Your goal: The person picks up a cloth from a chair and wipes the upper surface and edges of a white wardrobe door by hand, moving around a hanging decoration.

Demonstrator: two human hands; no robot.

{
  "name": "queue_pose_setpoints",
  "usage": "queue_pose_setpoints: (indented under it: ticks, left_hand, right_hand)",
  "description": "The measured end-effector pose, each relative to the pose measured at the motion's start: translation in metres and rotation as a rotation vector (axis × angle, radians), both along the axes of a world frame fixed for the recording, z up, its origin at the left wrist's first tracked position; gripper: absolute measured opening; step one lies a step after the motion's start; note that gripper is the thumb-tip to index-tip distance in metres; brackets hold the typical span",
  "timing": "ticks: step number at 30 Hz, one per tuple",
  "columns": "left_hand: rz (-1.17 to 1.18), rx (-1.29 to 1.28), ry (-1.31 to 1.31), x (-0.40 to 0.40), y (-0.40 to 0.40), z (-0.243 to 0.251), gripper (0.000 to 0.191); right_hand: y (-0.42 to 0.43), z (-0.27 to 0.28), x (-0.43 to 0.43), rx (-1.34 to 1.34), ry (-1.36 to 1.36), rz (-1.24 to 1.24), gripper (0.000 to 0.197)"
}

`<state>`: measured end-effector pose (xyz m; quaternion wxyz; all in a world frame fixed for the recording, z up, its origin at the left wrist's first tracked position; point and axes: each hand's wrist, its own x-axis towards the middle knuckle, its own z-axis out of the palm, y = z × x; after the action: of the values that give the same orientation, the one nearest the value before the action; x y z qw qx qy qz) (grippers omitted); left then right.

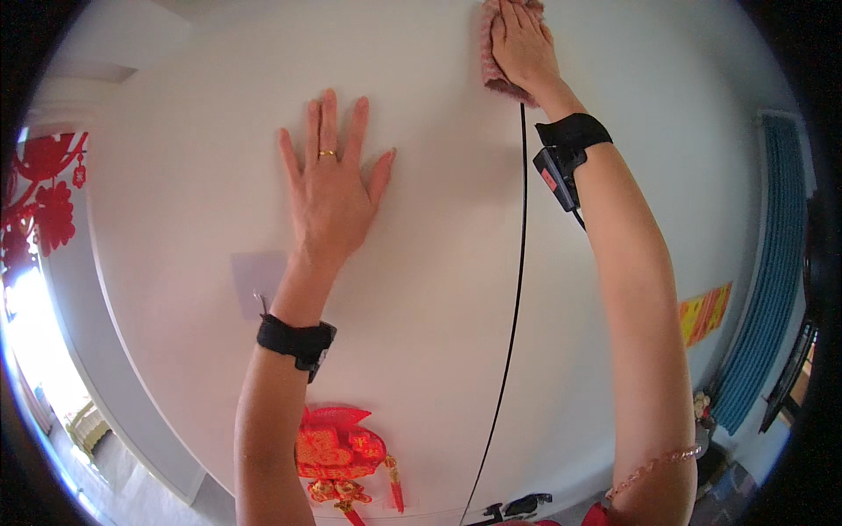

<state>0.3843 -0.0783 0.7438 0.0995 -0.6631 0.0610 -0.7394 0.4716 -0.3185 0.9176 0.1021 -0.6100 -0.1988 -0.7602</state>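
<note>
My left hand [333,197] rests palm down on a pale wall [427,283], its fingers spread and a gold ring on one of them. Higher up on the right, my right hand [525,49] presses a pink fluffy cloth [490,69] against the same wall. The cloth is partly hidden under the palm and reaches the top rim of the picture. Just below it a thin black cord [523,217] comes into view and runs down the wall. A clear adhesive hook [258,297] is beside my left wrist.
A red and gold hanging ornament [339,447] is low on the wall, partly behind my left forearm. Red decorations [46,164] hang by a bright opening at left. At right are a yellow-orange sheet [704,312], a blue curtain [763,276] and flowers [702,404].
</note>
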Motion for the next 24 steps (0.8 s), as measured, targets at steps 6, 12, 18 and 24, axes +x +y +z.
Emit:
queue_pose_setpoints:
  ticks: [6, 12, 18, 24]
  left_hand:
    - [0.031, 0.045, -0.108, 0.015, 0.002, 0.004, 0.058]
    - [0.092, 0.082, -0.117, 0.022, 0.009, 0.008, 0.057]
    - [0.028, 0.205, -0.228, 0.028, 0.011, 0.016, 0.057]
    - [0.327, 0.049, -0.137, 0.018, 0.002, 0.006, 0.059]
  right_hand:
    - [-0.007, -0.036, 0.004, -0.034, -0.042, -0.044, 0.052]
    - [-0.007, -0.085, 0.001, -0.055, -0.083, 0.006, 0.051]
    - [-0.012, -0.140, -0.006, -0.091, -0.135, 0.048, 0.049]
    - [-0.006, -0.196, -0.018, -0.068, -0.117, 0.005, 0.049]
